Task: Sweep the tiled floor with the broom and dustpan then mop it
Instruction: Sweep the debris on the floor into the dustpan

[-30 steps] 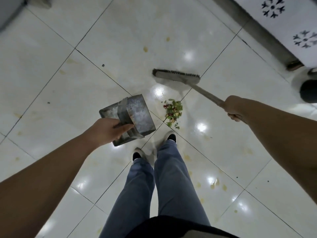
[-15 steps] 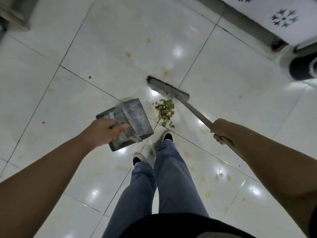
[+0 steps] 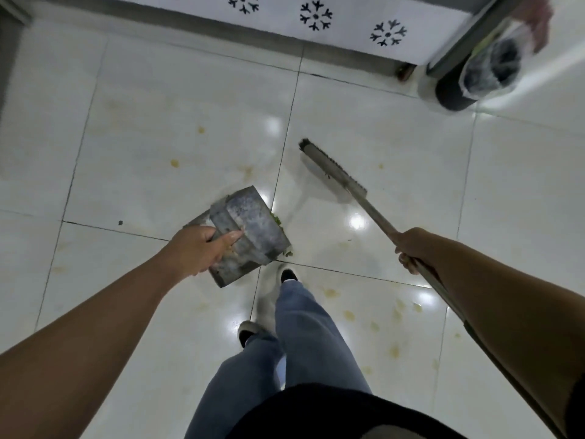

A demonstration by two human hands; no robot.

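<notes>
Debris, a small green heap, lay at the open right-hand lip of the dustpan, mostly hidden under its edge, on the tiled floor just ahead of your shoe. Your left hand was clenched on the dustpan's handle, thumb across its back, so that hand was the nearer to the heap. The broom head stood up and to the right of the pan, apart from the heap, its long axis slanting toward your right hand, which was closed round the shaft. By my judgement, your next stroke needed to pull leftward into the pan's mouth.
</notes>
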